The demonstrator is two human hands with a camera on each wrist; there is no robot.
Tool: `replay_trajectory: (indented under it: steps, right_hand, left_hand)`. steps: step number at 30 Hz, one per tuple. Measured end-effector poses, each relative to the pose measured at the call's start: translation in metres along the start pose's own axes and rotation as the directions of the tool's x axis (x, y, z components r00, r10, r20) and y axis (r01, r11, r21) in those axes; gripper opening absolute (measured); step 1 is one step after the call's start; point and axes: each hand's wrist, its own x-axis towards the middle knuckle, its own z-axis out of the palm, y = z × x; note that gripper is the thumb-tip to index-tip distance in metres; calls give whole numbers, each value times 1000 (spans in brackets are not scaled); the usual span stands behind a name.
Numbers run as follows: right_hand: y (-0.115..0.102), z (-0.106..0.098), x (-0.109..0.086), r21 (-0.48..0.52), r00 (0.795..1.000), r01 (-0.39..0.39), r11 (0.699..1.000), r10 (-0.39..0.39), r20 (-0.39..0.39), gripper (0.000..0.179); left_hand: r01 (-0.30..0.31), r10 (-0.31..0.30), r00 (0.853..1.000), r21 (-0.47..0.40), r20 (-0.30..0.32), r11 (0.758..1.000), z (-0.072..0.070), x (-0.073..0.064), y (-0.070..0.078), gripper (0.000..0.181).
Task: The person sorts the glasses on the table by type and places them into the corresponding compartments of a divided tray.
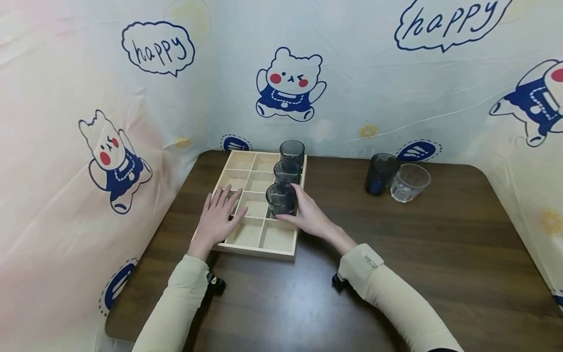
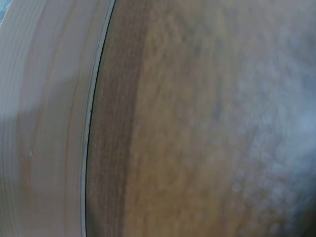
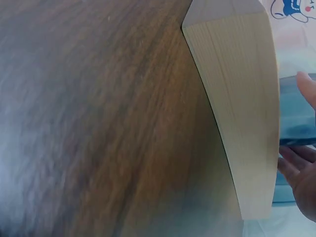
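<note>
A dark tinted glass [image 1: 280, 196] stands upright over the right-hand column of the wooden compartment box [image 1: 257, 252]. My right hand [image 1: 310, 212] grips this glass from the right, thumb on the near side and fingers on the far side. In the right wrist view part of the glass [image 3: 295, 111] shows between thumb and fingers, beyond the box's side wall [image 3: 237, 98]. My left hand [image 1: 218, 215] lies over the box's left side with fingers spread, holding nothing. Behind the gripped glass, a second dark glass [image 1: 287, 170] and a third dark glass [image 1: 292, 150] stand in line.
On the right of the brown table [image 1: 418, 254], a dark glass [image 1: 381, 175] and a clear glass [image 1: 410, 184] stand side by side near the back edge. A printed cloth [image 1: 352, 63] hangs behind. The left wrist view holds mostly box wall [image 2: 44, 123] and tabletop.
</note>
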Motion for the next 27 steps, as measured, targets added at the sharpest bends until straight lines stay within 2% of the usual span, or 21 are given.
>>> replay_trajectory:
  steps: [6, 18, 22, 27]
  right_hand:
    - [-4, -16, -11, -89, 1000, 12, 996, -11, 4, 98]
    - [-1, -37, -40, -164, 998, 66, 984, -65, 14, 103]
    - [3, -47, -49, -192, 998, 61, 980, -62, 3, 107]
    - [10, -65, -59, -220, 1000, 13, 975, -16, -9, 109]
  left_hand:
    - [3, -3, 1000, -3, 2, 1000, -1, 0, 1, 79]
    - [-8, 8, 1000, 2, 6, 1000, 1, 1, 1, 79]
    - [-9, 9, 1000, -1, 5, 1000, 2, 2, 0, 79]
    - [-7, 7, 1000, -6, -1, 1000, 1, 1, 1, 79]
